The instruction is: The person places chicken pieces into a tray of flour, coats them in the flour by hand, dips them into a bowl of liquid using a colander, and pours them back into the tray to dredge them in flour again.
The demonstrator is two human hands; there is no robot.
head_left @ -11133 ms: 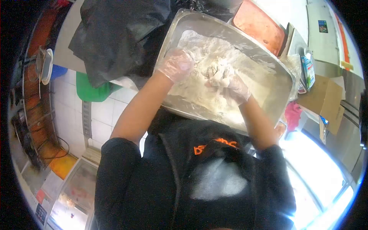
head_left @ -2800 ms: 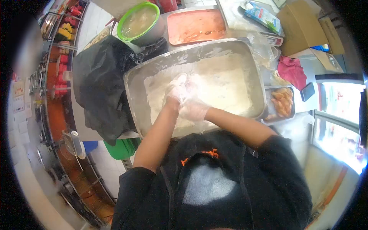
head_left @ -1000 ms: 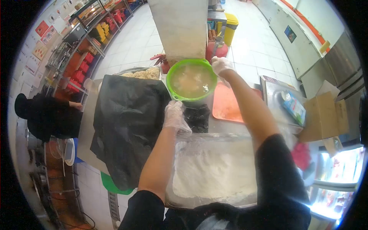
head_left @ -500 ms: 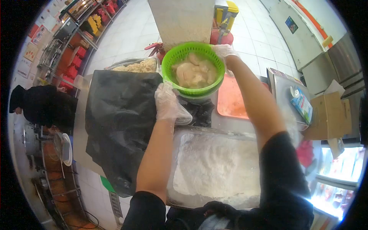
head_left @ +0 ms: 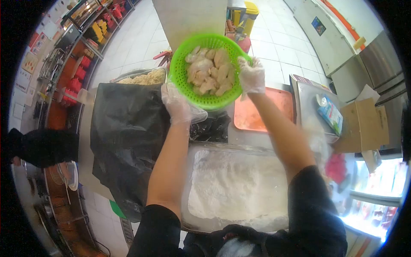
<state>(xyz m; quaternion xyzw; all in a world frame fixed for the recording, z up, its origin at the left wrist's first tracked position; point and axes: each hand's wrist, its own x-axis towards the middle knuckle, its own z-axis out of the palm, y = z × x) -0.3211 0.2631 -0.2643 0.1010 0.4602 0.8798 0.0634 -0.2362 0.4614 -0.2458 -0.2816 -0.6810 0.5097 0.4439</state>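
Observation:
A green plastic colander (head_left: 181, 85) holds several pale raw chicken pieces (head_left: 210, 72). Plastic-gloved, my left hand (head_left: 176, 103) is closed on the colander's left rim, its fingers partly hidden. My right hand (head_left: 251, 77), also gloved, grips the right rim with curled fingers. The colander is raised at the far side of the table, and its inside faces me. Below my forearms lies a metal tray (head_left: 244, 148) spread with white flour (head_left: 235, 184).
Black plastic sheeting (head_left: 128, 124) covers the left side, with a tray of crumbly coating (head_left: 143, 78) behind it. A pink tray (head_left: 239, 125) is right of the colander, near a blue-white carton (head_left: 329, 113) and cardboard box (head_left: 364, 128). A person in black (head_left: 53, 145) stands at left.
The colander has risen and tilted toward me. Cloudy liquid that lay around the chicken no longer shows. My right hand has come lower on the rim. The person at left has shifted.

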